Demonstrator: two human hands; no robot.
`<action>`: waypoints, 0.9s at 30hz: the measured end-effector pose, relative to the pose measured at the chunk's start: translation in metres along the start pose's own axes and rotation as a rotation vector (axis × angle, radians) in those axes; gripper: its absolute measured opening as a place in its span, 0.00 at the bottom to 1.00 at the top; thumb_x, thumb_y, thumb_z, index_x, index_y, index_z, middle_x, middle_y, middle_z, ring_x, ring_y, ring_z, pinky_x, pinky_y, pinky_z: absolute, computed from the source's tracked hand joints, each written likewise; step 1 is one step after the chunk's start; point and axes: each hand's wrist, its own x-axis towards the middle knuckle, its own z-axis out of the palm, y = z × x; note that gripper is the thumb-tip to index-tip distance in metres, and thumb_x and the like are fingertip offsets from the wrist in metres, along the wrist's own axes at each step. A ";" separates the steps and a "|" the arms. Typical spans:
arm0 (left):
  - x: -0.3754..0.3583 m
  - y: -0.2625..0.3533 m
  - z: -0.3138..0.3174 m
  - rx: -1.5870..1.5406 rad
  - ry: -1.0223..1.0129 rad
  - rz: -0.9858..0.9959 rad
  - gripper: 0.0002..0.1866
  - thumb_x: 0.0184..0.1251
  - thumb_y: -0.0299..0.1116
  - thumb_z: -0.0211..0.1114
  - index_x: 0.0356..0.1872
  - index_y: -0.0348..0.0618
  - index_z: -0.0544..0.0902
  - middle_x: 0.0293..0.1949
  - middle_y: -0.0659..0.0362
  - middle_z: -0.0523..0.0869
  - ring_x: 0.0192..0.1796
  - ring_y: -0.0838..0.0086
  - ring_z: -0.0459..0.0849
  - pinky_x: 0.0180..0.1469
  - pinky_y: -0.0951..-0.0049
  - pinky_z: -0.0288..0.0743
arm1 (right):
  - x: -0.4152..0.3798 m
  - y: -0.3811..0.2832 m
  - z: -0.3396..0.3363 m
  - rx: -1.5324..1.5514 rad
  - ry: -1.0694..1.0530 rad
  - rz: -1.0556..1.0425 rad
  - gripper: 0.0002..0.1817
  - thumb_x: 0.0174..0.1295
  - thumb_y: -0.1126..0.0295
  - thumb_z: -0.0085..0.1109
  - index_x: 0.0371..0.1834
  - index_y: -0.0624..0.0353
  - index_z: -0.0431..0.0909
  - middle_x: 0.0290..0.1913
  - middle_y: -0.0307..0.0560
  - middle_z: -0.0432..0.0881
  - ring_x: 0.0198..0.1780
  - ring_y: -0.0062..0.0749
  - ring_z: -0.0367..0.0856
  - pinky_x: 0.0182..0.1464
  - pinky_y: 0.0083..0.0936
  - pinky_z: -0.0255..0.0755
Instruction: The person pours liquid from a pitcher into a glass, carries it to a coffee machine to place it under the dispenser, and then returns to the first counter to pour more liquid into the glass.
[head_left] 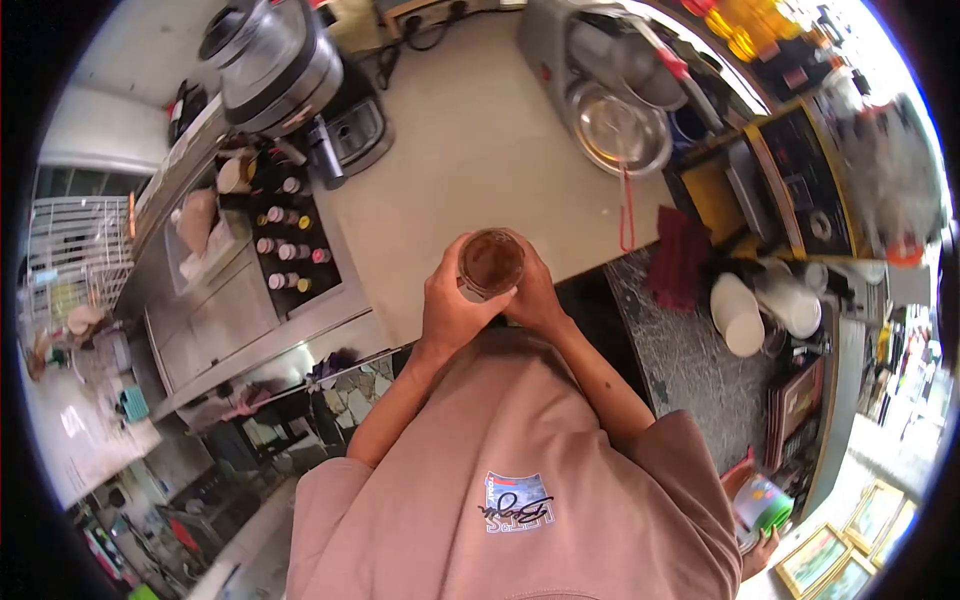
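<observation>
A round clear jar (pixel 492 262) with something brown inside is held upright between my two hands, its top facing up toward me. My left hand (pixel 452 312) wraps the jar's left and near side, the thumb lying across the front. Around the right side curl the fingers of my right hand (pixel 536 296), close to the left thumb. Both hands are in front of my chest, at the near edge of the beige counter (pixel 440 190).
An espresso machine (pixel 345 140) stands at the counter's back left, beside a rack of capped bottles (pixel 290 240). Toward the right are a steel bowl (pixel 618 128), a dark red cloth (pixel 678 258) and white cup stacks (pixel 738 315). Another person's hand (pixel 765 552) shows at lower right.
</observation>
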 end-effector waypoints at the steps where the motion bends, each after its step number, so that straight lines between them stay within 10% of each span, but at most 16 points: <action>1: 0.004 -0.005 -0.010 -0.001 0.051 -0.040 0.42 0.49 0.33 0.83 0.67 0.38 0.73 0.58 0.50 0.86 0.60 0.61 0.87 0.57 0.59 0.84 | 0.014 0.001 0.011 -0.057 -0.037 -0.066 0.41 0.50 0.70 0.77 0.68 0.60 0.69 0.64 0.57 0.78 0.65 0.55 0.78 0.65 0.43 0.75; 27: 0.055 -0.099 -0.158 -0.001 0.469 -0.213 0.41 0.51 0.36 0.82 0.68 0.37 0.73 0.61 0.52 0.82 0.61 0.69 0.84 0.60 0.66 0.83 | 0.174 0.013 0.190 -0.008 -0.463 -0.349 0.29 0.46 0.71 0.75 0.53 0.61 0.76 0.44 0.57 0.86 0.45 0.60 0.84 0.48 0.48 0.77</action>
